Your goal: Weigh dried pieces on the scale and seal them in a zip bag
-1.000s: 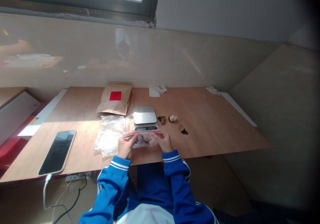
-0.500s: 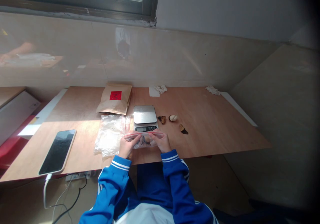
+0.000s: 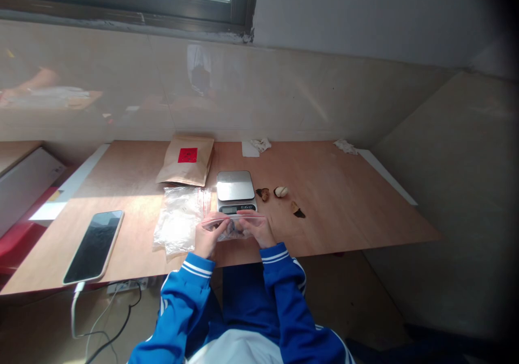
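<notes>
A clear zip bag (image 3: 237, 233) with a red strip along its top hangs between both hands, with brownish pieces inside partly hidden by my fingers. My left hand (image 3: 208, 234) pinches the zip edge near its middle left. My right hand (image 3: 259, 229) grips the same edge to the right, thumb and fingers closed on it. Just behind the bag stands a small digital scale (image 3: 234, 186) with a bare metal plate. To the right of the scale lie dried brown pieces (image 3: 263, 194), a pale one (image 3: 280, 192) and a dark-edged one (image 3: 298, 211).
Flat clear bags (image 3: 178, 220) lie left of my left hand. Behind them stands a brown paper pouch (image 3: 188, 161) with a red label. A phone (image 3: 94, 247) with a white cable lies at the left. Crumpled tissue (image 3: 261, 145) sits near the wall.
My right hand has shifted slightly left along the zip edge, closer to my left hand. The scale and the loose pieces have stayed in place.
</notes>
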A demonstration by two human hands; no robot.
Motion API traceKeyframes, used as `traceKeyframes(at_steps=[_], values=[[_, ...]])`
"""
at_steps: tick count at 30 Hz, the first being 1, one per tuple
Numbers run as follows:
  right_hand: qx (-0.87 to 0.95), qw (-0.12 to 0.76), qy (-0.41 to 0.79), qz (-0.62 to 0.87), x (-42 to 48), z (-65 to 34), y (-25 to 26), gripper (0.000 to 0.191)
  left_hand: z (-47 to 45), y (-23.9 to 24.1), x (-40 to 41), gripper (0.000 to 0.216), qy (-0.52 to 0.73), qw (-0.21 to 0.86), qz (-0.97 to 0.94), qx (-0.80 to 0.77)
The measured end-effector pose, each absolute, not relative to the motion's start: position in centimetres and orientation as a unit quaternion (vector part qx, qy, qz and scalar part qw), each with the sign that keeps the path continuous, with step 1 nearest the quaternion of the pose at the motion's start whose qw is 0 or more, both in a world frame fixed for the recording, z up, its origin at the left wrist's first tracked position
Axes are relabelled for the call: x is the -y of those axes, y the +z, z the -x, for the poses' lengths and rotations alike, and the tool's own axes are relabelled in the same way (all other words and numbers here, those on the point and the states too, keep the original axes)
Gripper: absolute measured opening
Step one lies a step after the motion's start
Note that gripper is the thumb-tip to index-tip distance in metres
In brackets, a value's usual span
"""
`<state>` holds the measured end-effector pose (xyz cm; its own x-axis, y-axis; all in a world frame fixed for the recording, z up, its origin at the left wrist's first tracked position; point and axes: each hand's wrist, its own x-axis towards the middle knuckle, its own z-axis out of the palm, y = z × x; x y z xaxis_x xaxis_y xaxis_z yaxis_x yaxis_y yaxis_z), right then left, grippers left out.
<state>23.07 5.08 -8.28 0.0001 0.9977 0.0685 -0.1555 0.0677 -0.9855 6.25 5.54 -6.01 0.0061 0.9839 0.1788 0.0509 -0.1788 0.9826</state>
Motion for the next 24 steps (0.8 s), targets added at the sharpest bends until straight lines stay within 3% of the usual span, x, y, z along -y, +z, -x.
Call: traceKeyframes(at_steps=[7, 24], values=[[0.487, 0.584, 0.456, 0.463, -5.1, -22.5, -7.9, 0.017, -6.3, -6.1, -5.5, 0.018, 0.512, 0.466, -0.559, -0.455], [0.504, 0.575, 0.456, 0.456, -4.8, -22.0, -6.9, 0.018, -7.1, -6.1, -5.3, 0.023, 0.509, 0.493, -0.532, -0.464]])
